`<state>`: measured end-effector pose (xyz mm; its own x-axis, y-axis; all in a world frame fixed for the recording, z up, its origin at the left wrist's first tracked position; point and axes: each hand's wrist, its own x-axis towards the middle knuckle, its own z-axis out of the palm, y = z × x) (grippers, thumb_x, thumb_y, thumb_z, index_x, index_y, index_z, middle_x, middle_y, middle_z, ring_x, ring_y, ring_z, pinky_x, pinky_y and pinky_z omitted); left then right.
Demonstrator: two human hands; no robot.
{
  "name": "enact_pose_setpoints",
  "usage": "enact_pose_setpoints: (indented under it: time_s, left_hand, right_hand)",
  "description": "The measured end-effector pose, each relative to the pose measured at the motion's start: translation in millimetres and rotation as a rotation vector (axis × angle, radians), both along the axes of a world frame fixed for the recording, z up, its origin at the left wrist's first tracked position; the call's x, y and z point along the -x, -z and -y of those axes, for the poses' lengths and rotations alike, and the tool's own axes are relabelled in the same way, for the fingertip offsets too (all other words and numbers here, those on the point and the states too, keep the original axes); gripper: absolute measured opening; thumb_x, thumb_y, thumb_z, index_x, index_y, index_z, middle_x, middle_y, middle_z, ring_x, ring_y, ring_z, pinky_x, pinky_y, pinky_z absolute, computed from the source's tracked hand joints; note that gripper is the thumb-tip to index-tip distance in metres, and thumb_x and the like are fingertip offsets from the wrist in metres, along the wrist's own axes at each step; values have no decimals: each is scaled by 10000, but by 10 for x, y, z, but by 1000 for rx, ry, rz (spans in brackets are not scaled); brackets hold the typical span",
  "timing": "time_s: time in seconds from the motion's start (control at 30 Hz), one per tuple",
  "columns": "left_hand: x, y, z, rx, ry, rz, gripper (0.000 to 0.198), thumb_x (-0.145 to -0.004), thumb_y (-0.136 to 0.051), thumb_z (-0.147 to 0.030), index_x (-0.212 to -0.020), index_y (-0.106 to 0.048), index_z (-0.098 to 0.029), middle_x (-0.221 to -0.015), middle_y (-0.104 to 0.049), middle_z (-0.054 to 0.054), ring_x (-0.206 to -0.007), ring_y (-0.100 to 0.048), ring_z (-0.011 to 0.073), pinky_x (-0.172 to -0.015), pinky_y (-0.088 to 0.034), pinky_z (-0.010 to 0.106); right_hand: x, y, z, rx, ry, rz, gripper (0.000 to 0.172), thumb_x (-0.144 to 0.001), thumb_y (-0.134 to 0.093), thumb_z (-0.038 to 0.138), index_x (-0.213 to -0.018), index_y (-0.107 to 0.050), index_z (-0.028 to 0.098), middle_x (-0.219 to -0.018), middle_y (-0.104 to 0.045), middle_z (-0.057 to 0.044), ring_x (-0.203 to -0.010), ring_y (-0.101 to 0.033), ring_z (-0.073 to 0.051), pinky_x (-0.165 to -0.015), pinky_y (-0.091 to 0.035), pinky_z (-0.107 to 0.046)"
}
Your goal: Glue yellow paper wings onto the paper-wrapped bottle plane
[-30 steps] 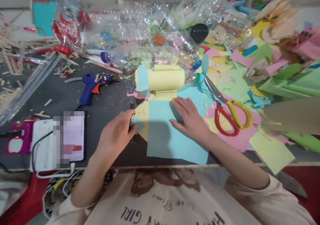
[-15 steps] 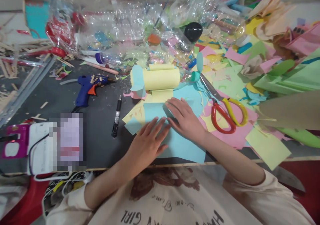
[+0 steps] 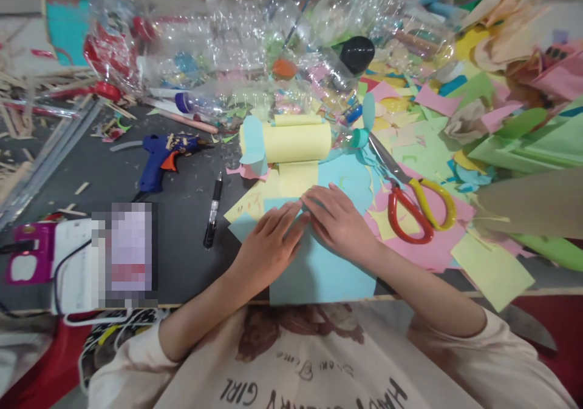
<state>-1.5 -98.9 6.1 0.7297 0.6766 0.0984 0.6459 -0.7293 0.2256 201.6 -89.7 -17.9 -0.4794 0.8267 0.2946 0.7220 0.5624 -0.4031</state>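
resting left hand [image 3: 268,242] and right hand [image 3: 339,224] palm-down, outstretched, gripping nothing, on blue sheet [image 3: 341,272]; facing yellow roll [image 3: 298,142] just beyond, with pen [image 3: 213,215] at left, scissors [image 3: 404,181] at right; could crease sheet by pressing unevenly, or bump roll by sliding forward

My left grip [image 3: 266,246] and right grip [image 3: 336,221] rest on the paper sheet [image 3: 332,278]. Left of them lies the pen [image 3: 213,212], with the glue gun [image 3: 155,157] farther out; just beyond them, the paper roll [image 3: 296,142]; to their right, the scissors [image 3: 402,177].
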Motion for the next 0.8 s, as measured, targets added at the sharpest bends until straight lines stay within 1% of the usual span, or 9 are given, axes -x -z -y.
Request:
enact_pose_setpoints:
  time_s: [0.1,0.17,0.27,0.33,0.4,0.43,0.5,0.67,0.8]
  left_hand:
    - [-20,-12,-38,-28,-6,25,423,-966,-504,-135,-1388,-502,-117,-1448,-555,187,-1400,-490,292,-1154,-443,433]
    - [-22,-30,-26,-29,-10,26,388,-966,-491,-129,-1351,-530,-103,-1424,-570,198,-1376,-514,298,-1132,-464,436]
    - [-8,-62,100,-12,12,16,311,-990,-458,-171,-1270,-586,-126,-1321,-647,167,-1241,-623,262,-1039,-530,393]
    - [11,-64,235,21,83,3,325,-1016,-437,-260,-1282,-582,-143,-1307,-664,140,-1199,-644,238,-1004,-540,363]
    - [32,-34,364,61,163,-37,475,-1017,-445,-428,-1383,-512,-133,-1415,-595,151,-1298,-580,263,-1058,-502,398]
    - [41,-9,410,75,173,-65,561,-1005,-450,-497,-1441,-458,-145,-1471,-546,150,-1344,-542,275,-1085,-477,419]
    - [54,50,445,96,180,-115,665,-983,-471,-557,-1514,-366,-170,-1545,-463,140,-1414,-471,277,-1132,-426,426]
    - [47,145,255,110,171,-151,668,-988,-515,-485,-1551,-308,-191,-1592,-386,126,-1488,-362,258,-1197,-338,414]
    - [40,161,87,92,167,-138,681,-985,-535,-460,-1560,-287,-191,-1608,-350,129,-1505,-326,264,-1211,-306,428]
  right_hand:
    - [3,0,20,12,-11,13,384,-974,-411,150,-1306,-604,166,-1216,-693,-154,-1232,-612,-291,-1093,-476,-584]
    - [-5,-3,22,22,-18,30,380,-982,-420,191,-1323,-586,168,-1235,-681,-156,-1234,-605,-298,-1086,-476,-588]
    - [-31,-33,7,38,-18,70,375,-987,-457,288,-1323,-569,166,-1245,-664,-164,-1207,-600,-315,-1057,-487,-578]
    - [-48,-64,-5,26,-15,98,346,-983,-480,322,-1257,-600,146,-1172,-678,-169,-1106,-624,-316,-977,-526,-547]
    - [-57,-91,-12,-1,-20,112,287,-982,-486,310,-1145,-641,131,-1059,-693,-161,-974,-639,-298,-872,-552,-498]
    - [-59,-100,-14,-13,-22,109,258,-983,-483,294,-1091,-654,133,-1016,-695,-152,-928,-640,-286,-835,-553,-476]
    - [-60,-106,-17,-16,-24,77,224,-985,-475,263,-1027,-663,149,-973,-697,-134,-894,-643,-268,-809,-545,-446]
    - [-89,-74,-60,16,43,-40,222,-988,-478,266,-1097,-652,181,-1037,-713,-125,-979,-662,-265,-864,-533,-437]
    - [-122,-30,-124,18,147,7,322,-986,-485,288,-1270,-596,183,-1239,-684,-149,-1186,-616,-301,-1040,-469,-515]
